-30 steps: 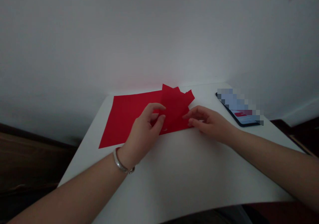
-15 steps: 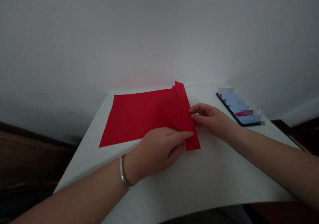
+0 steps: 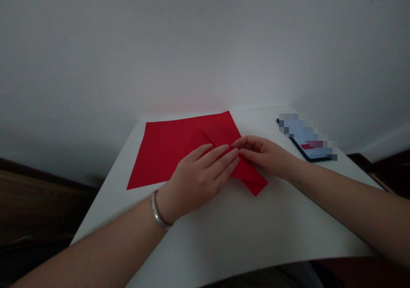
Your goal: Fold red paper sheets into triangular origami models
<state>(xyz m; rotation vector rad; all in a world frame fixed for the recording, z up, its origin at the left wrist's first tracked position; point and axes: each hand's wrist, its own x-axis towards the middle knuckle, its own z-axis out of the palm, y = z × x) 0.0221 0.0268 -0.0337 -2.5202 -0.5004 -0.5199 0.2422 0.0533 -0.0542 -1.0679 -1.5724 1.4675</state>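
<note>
A flat red sheet of paper [image 3: 169, 149] lies on the white table. Across its right part rests a folded red paper strip [image 3: 251, 175], slanting from upper left to lower right, with its near end past the sheet's edge. My left hand [image 3: 200, 179], wearing a silver bangle on the wrist, lies flat over the strip with fingers stretched out. At the strip's right edge, my right hand [image 3: 262, 153] pinches the folded paper between thumb and fingers. The left fingers hide the strip's middle.
A phone [image 3: 307, 141] with a lit, partly blurred screen lies on the right of the white table [image 3: 243, 232]. Behind the table rises a pale wall [image 3: 205, 45]. Brown wooden furniture [image 3: 35, 202] stands at the left.
The folded strip has turned from nearly upright to a diagonal and shifted left over the sheet. My left hand has flattened onto it from a pointing pose; my right hand has moved slightly left.
</note>
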